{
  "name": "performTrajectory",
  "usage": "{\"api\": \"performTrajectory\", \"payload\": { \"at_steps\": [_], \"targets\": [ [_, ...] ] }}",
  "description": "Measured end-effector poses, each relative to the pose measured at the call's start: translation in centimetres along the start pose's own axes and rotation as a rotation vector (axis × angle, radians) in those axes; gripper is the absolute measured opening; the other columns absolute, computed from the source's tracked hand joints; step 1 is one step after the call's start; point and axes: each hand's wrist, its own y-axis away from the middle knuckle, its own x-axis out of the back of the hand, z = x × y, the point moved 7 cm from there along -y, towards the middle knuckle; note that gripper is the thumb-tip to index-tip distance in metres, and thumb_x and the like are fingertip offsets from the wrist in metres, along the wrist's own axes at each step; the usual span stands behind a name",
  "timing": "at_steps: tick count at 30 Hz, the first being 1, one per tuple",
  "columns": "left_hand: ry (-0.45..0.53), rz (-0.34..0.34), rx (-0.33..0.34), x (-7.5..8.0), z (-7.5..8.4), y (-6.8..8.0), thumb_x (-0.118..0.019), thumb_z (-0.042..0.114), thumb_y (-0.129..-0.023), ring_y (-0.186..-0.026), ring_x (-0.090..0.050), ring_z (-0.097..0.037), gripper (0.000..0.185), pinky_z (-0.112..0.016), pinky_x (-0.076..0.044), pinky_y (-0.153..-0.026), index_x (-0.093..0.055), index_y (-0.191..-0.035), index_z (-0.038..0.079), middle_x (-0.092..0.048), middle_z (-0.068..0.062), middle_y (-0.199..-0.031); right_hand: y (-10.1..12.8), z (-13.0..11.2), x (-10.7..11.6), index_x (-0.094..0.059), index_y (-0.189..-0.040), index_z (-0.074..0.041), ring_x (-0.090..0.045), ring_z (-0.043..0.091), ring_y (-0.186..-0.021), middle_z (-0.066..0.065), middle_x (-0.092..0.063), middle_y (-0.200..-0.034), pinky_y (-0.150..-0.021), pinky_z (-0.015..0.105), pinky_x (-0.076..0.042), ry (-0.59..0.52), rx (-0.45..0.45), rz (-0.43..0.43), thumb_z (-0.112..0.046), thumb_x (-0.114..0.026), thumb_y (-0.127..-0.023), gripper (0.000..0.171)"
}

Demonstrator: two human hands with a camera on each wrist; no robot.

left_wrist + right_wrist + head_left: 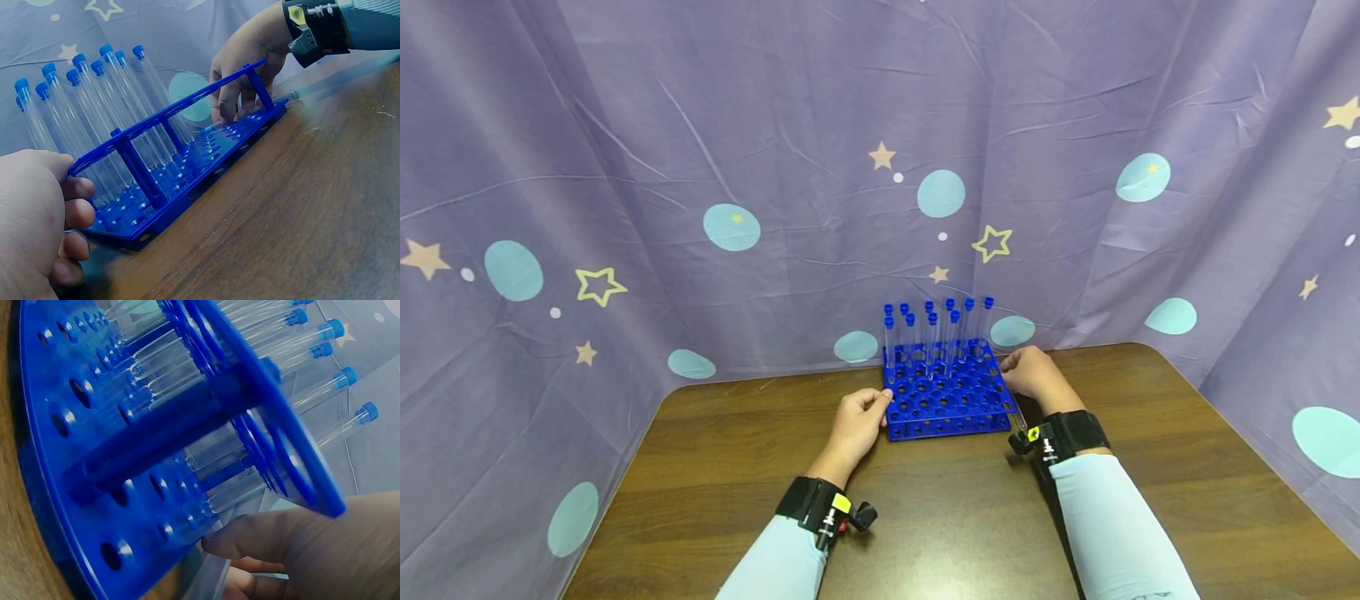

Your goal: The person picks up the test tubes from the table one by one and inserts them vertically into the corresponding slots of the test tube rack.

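Observation:
A blue test tube rack [951, 408] stands on the table, with several clear capped test tubes [931, 346] upright in its rear left part. My left hand [859, 423] grips the rack's left edge, thumb at the top plate and fingers curled below it in the left wrist view. Beyond the opposite side, my right hand [1030, 372] reaches down close to the tabletop. Its thumb [250, 540] and fingers pinch a loose clear test tube [209, 575], which slants alongside the rack's right side. Part of that tube is hidden behind the thumb.
The brown wooden table [722, 467] meets a purple curtain [775, 275] with stars and dots close behind the rack. Black straps with small cameras [861, 517] sit on both wrists, over light blue sleeves.

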Motion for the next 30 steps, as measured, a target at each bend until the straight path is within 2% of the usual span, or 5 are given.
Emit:
{"api": "performTrajectory", "payload": {
  "at_steps": [6, 13, 16, 23, 30],
  "targets": [
    [-0.001, 0.003, -0.002, 0.0, 0.0, 0.0, -0.07, 0.026, -0.114, -0.068, -0.059, -0.015, 0.039, -0.032, -0.05, -0.08, -0.074, -0.082, 0.004, -0.059, 0.007, -0.062, -4.2, 4.9, -2.0, -0.09, -0.097, -0.021, -0.079, 0.032, -0.102, 0.003, -0.087, -0.102, -0.098, 0.056, -0.063, 0.072, -0.008, 0.049, -0.034, -0.086, -0.083, 0.019],
    [-0.008, 0.005, 0.003, 0.0, 0.0, 0.0, -0.07, 0.028, -0.114, -0.068, -0.059, -0.014, 0.039, -0.032, -0.05, -0.081, -0.075, -0.083, 0.005, -0.059, 0.007, -0.063, 1.6, -1.3, 0.3, -0.087, -0.109, -0.006, -0.078, 0.045, -0.117, 0.02, -0.084, -0.122, -0.109, 0.061, -0.059, 0.069, -0.029, 0.023, -0.023, -0.08, -0.091, 0.026],
    [-0.016, 0.006, 0.006, 0.0, 0.0, 0.0, -0.07, 0.028, -0.114, -0.069, -0.06, -0.014, 0.039, -0.032, -0.05, -0.082, -0.075, -0.083, 0.004, -0.059, 0.007, -0.063, 2.7, -2.6, 0.8, -0.086, -0.11, -0.002, -0.078, 0.046, -0.112, 0.023, -0.084, -0.12, -0.107, 0.063, -0.06, 0.072, -0.044, 0.026, -0.02, -0.078, -0.092, 0.026],
    [-0.011, 0.001, 0.005, -0.1, 0.0, 0.1, -0.07, 0.026, -0.114, -0.068, -0.059, -0.014, 0.039, -0.031, -0.05, -0.08, -0.074, -0.082, 0.005, -0.059, 0.006, -0.063, 2.9, -2.8, 1.4, -0.087, -0.107, -0.007, -0.078, 0.042, -0.107, 0.019, -0.084, -0.117, -0.1, 0.059, -0.062, 0.089, -0.044, 0.055, -0.024, -0.075, -0.095, 0.024],
    [-0.011, -0.002, -0.003, -0.1, 0.0, 0.1, -0.069, 0.027, -0.114, -0.069, -0.06, -0.014, 0.04, -0.031, -0.05, -0.081, -0.073, -0.081, 0.005, -0.059, 0.007, -0.063, 3.1, -3.8, 3.4, -0.081, -0.127, -0.001, -0.077, 0.043, -0.114, 0.022, -0.081, -0.124, -0.101, 0.06, -0.06, 0.027, -0.065, 0.182, -0.027, -0.074, -0.099, 0.039]
  ]
}}
